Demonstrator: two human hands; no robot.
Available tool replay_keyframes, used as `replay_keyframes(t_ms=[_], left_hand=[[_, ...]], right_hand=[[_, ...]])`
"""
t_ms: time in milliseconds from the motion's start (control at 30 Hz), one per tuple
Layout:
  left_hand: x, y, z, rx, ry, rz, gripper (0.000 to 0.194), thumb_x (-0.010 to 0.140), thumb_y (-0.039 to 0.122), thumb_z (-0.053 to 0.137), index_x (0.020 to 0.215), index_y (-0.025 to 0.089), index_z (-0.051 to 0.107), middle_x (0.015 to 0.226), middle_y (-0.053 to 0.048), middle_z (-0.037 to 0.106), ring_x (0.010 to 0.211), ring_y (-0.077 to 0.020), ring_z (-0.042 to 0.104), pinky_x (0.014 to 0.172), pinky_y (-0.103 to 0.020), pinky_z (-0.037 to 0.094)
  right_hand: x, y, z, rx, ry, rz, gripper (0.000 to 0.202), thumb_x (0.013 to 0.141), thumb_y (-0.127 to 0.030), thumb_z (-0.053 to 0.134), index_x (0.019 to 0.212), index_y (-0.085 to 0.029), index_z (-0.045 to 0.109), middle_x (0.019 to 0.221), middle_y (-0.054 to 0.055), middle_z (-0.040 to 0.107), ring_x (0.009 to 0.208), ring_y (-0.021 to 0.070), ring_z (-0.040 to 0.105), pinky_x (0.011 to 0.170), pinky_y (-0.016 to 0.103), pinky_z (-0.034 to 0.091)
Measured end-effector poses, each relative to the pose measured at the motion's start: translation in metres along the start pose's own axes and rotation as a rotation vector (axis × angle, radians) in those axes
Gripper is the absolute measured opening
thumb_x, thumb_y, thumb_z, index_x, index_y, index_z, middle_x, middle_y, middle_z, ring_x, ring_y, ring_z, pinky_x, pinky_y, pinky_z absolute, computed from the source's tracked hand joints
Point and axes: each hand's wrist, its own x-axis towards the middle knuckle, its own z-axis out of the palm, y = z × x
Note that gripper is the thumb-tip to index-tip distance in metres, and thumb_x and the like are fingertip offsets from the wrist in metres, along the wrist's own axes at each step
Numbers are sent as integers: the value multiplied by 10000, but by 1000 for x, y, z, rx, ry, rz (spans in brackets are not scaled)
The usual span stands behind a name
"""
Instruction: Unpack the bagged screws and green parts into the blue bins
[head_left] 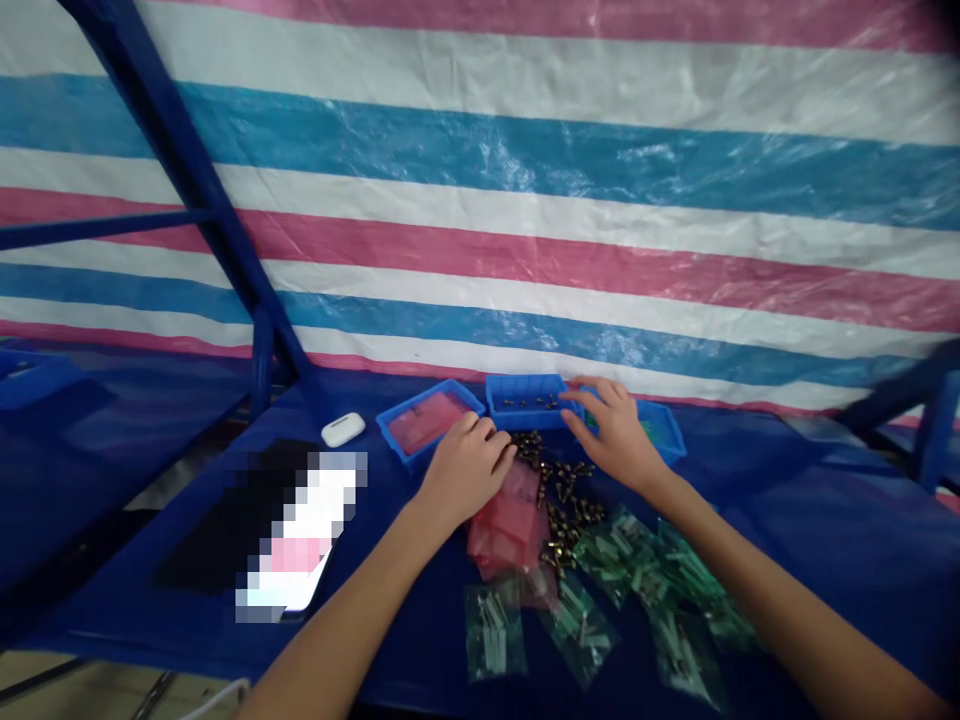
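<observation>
My left hand (469, 465) is over the upper end of the pink plastic bags (506, 530), beside a pile of small brass-coloured metal parts (562, 500). Its fingers are bent and close together; what they hold, if anything, is hidden. Fingers apart, my right hand (611, 425) reaches over the right end of the middle blue bin (529, 415), where a few small metal parts lie. Pink bags fill the left blue bin (427, 420). Partly behind my right hand is another blue bin (664, 430) with green contents.
Green bags (637, 560) and clear bags with white pieces (495, 630) lie near the front edge. A white case (343, 430) and a blurred-out phone (300, 540) are at left. Behind the table hangs a striped sheet (525, 250), crossed by a blue frame post (195, 170).
</observation>
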Motion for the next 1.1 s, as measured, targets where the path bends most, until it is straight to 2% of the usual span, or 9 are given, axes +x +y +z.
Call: replay_keyframes(t_ms=[67,167,300,433,600,767,967,1100], left_hand=[[-1,2,1,-7,-39,-28,275,970,298,438,965,170,682,921,-79,617,940,-231,514,886,-388,459],[-3,3,5,-21,-110,-58,260,965,322,450,989,188,672,938,-74,612,980,-243,509,855,-379,474],[-4,3,11,-56,-192,-66,249,962,340,457,991,204,663,936,-64,614,997,-241,506,843,-363,481],[-4,2,15,-88,-229,-77,243,957,350,469,999,210,663,953,-58,618,998,-237,506,845,-355,482],[-3,3,15,-86,-251,-61,237,961,337,464,1043,220,654,991,-49,626,998,-235,512,863,-372,473],[-3,6,13,-117,-263,-68,234,966,337,456,1044,234,651,1012,-39,627,1010,-229,513,844,-355,477],[-3,6,11,-138,-271,-86,240,963,340,459,1042,232,658,1014,-40,631,1012,-223,517,853,-348,472],[-2,7,10,-138,-268,-91,240,966,334,450,1030,235,660,1020,-36,633,1015,-220,518,873,-349,467]], right_hand=[[-22,1,-9,149,-69,-34,192,953,-279,471,979,-213,650,1136,93,618,1060,246,559,925,420,435],[-41,3,-18,246,-91,-14,170,950,-232,476,935,-202,643,986,73,652,937,213,589,857,369,461],[-49,5,-23,205,-213,-8,176,947,-260,489,951,-204,656,938,65,655,890,216,585,816,364,468],[-54,3,-14,121,-374,24,222,957,-318,485,1010,-200,666,903,71,647,898,239,581,821,389,476],[-56,-5,0,134,-376,21,208,954,-295,505,1057,-201,659,947,76,633,920,233,572,860,393,470],[-55,-6,0,134,-375,6,176,940,-274,531,1041,-203,657,936,74,621,914,235,565,861,400,461],[-56,-5,0,135,-387,55,133,935,-250,535,969,-199,653,901,60,613,895,235,538,854,391,443],[-57,-5,4,141,-362,61,158,940,-268,532,1008,-213,664,922,63,608,907,232,527,873,390,431]])
